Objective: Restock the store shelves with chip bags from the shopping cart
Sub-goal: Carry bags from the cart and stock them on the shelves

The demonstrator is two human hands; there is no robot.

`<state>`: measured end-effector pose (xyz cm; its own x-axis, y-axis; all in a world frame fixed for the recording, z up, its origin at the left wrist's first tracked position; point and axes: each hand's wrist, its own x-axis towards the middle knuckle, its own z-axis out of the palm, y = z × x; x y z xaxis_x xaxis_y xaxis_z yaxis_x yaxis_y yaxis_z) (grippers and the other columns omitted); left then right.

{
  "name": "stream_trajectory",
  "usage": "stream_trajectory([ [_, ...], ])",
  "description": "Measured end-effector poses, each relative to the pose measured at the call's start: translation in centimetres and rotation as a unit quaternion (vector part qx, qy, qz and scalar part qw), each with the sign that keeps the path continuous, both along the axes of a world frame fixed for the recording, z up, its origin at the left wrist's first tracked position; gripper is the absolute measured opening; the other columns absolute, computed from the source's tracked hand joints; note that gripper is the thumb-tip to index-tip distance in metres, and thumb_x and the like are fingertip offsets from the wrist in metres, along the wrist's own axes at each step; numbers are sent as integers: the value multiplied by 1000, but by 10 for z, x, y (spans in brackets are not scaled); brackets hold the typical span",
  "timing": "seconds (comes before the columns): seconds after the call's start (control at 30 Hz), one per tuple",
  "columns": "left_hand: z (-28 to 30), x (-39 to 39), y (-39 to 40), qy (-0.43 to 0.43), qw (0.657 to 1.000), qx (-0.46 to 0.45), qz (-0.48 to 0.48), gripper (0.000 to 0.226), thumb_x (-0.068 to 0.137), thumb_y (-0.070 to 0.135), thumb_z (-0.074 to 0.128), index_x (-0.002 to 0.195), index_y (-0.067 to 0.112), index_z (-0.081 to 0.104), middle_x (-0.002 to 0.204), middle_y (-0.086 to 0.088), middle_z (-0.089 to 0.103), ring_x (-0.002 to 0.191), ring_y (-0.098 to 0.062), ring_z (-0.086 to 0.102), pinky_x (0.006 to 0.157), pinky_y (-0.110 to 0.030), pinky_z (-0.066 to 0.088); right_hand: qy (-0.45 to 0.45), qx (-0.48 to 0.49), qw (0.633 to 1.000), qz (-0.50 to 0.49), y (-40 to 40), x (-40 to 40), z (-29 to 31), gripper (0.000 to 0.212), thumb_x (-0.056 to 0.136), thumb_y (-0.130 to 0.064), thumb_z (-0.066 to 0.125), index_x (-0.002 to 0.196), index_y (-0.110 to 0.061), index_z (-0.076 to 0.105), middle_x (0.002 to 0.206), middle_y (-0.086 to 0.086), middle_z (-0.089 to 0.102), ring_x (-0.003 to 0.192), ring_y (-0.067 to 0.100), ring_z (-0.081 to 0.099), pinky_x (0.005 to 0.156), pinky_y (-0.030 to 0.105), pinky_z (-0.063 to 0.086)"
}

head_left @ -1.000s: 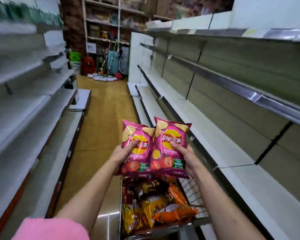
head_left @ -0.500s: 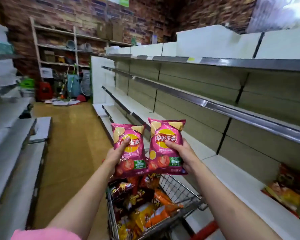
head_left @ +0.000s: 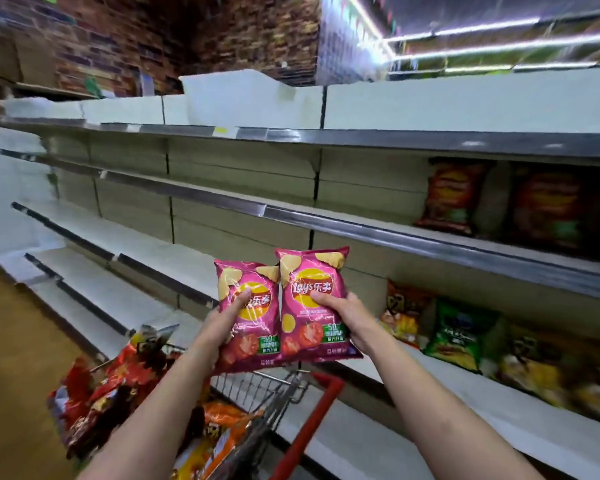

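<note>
Left hand (head_left: 219,327) is gripping a pink chip bag (head_left: 248,306) at lower centre of the frame, thumb lying across the bag's front and the other fingers hidden behind it. Right hand (head_left: 347,320) is gripping a second pink chip bag (head_left: 312,303) just beside the first, thumb pressing on the yellow logo, fingers wrapping round the right edge. Both bags are standing upright, edges touching, above the shopping cart (head_left: 274,386), which is sitting at lower centre with red and orange chip bags (head_left: 118,382) piling inside it and its red handle (head_left: 312,420) slanting downward. Behind the hands, the shelves (head_left: 326,220) are running across the frame from left to right. At the right edge, blurred dark red bags (head_left: 451,195) are standing on an upper shelf, and a green bag (head_left: 461,334) is leaning among yellow ones on the shelf below.
</note>
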<state>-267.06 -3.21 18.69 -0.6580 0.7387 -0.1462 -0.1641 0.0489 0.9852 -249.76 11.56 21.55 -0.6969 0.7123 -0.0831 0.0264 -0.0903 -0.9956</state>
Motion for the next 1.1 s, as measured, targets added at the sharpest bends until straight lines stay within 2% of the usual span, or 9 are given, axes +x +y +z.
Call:
stream_trajectory([
  [0.07, 5, 23, 22, 13, 1000, 11, -14, 53, 74, 58, 66, 107, 18, 55, 84, -15, 71, 74, -32, 70, 70, -39, 56, -3, 8, 1000, -29, 13, 28, 2, 64, 71, -28, 81, 123, -11, 48, 101, 13, 72, 83, 29, 72, 73, 38, 59],
  [0.2, 12, 74, 67, 19, 997, 15, -74, 59, 77, 54, 65, 113, 8, 57, 81, -12, 74, 67, -27, 72, 58, -31, 55, 3, 26, 996, -89, 30, 95, 12, 49, 76, -26, 78, 114, -20, 47, 99, 8, 70, 83, 25, 70, 74, 36, 58],
  [0.33, 17, 136, 99, 10, 993, 32, -115, 66, 71, 58, 68, 116, 11, 56, 90, -14, 74, 78, -32, 72, 75, -42, 58, 4, 39, 990, -139, 44, 167, 21, 60, 74, -30, 79, 121, -20, 45, 105, 8, 68, 89, 25, 70, 78, 38, 57],
  [0.4, 20, 167, 111, 16, 991, 42, -123, 73, 66, 61, 69, 119, 12, 56, 92, -14, 74, 79, -31, 72, 78, -43, 58, 4, 42, 987, -154, 48, 201, 26, 61, 74, -30, 79, 123, -19, 45, 107, 9, 68, 90, 25, 70, 78, 37, 57],
  [0.57, 32, 242, 123, 43, 984, 41, -166, 63, 76, 57, 63, 115, 8, 55, 83, -11, 73, 66, -24, 72, 53, -27, 54, 6, 45, 982, -182, 50, 278, 31, 62, 73, -33, 79, 124, -17, 46, 106, 10, 69, 90, 26, 70, 83, 40, 57],
  [0.67, 33, 279, 124, 34, 982, 34, -182, 73, 69, 61, 65, 117, 8, 55, 88, -13, 74, 72, -28, 73, 62, -33, 57, 2, 44, 979, -197, 48, 318, 27, 68, 70, -37, 81, 126, -19, 46, 107, 9, 70, 91, 26, 71, 86, 43, 56],
  [0.77, 30, 315, 125, 24, 980, 33, -194, 71, 69, 58, 68, 118, 9, 54, 91, -15, 73, 78, -31, 72, 71, -38, 57, 3, 43, 975, -216, 38, 358, 25, 59, 73, -34, 79, 120, -20, 46, 105, 8, 69, 90, 25, 70, 80, 38, 57],
  [0.97, 25, 394, 130, 17, 973, 27, -229, 73, 66, 58, 73, 120, 12, 53, 93, -14, 73, 78, -30, 72, 75, -41, 58, -5, 45, 964, -262, 24, 441, 22, 64, 73, -33, 79, 125, -17, 45, 108, 9, 68, 91, 27, 70, 83, 41, 57],
  [1.1, 28, 444, 142, 19, 968, 19, -251, 97, 51, 70, 76, 126, 14, 51, 100, -14, 72, 83, -30, 72, 83, -46, 57, -2, 43, 954, -296, 16, 497, 28, 61, 74, -33, 78, 123, -18, 45, 106, 9, 68, 89, 25, 70, 78, 38, 57],
])
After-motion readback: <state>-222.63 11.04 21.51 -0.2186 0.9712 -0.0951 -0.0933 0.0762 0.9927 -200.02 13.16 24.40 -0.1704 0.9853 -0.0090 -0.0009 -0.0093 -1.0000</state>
